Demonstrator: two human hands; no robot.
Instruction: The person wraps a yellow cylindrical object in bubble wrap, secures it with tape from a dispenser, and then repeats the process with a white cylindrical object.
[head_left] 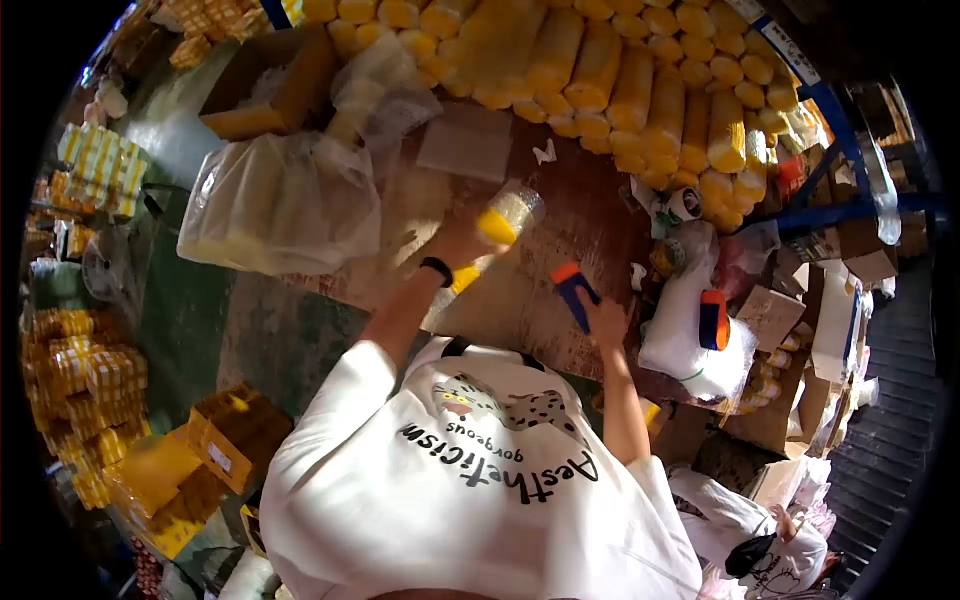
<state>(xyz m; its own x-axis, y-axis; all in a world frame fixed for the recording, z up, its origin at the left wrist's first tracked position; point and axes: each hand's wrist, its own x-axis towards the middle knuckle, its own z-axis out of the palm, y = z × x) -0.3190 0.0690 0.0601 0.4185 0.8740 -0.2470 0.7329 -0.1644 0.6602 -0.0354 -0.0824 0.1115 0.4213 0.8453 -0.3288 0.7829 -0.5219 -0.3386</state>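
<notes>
Over the brown tabletop [520, 310], my left hand [458, 240] is closed round a clear plastic container with a yellow band [510, 212]. A second yellow piece [465, 278] shows just below that hand; what it belongs to is unclear. My right hand [606, 322] grips a dark blue tool with an orange end [574, 290], held above the table to the right of the container. A small white scrap [544, 152] lies beyond the container, near a flat translucent sheet [465, 143].
Stacked yellow rolls [640, 100] line the far side. A large plastic-wrapped bundle [280, 205] and open cardboard box [270, 85] stand left. At right are a white plastic bag [690, 340] and an orange-and-blue object [714, 320]. Another person [740, 520] is at lower right.
</notes>
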